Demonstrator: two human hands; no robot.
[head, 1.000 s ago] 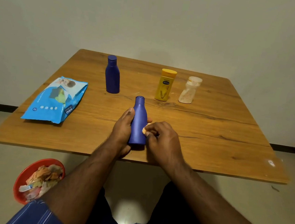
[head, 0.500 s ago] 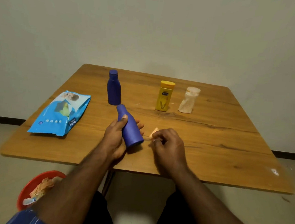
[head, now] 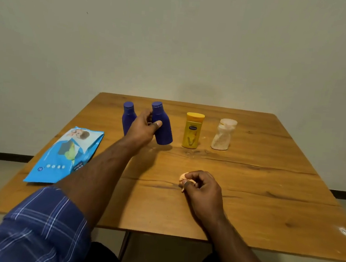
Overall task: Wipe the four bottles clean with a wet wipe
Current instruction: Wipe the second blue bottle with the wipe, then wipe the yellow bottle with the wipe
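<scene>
Here, from the head view, the left hand [head: 145,126] reaches far across the wooden table [head: 245,200], fingers and thumb curled round a blue bottle [head: 163,125] that leans slightly, its base at the tabletop. A second blue bottle [head: 128,117] stands just beside it on the left; a yellow bottle [head: 192,130] and a pale crumpled bottle [head: 223,134] stand to the right. Nearer the table's front edge, the right hand [head: 202,187] pinches a balled-up wet wipe [head: 183,176] in its curled fingers. A blue wipes pack [head: 67,155] lies at left.

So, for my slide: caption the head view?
Left hand holds blue plastic bottle upright; right hand pinches crumpled wet wipe.
</scene>
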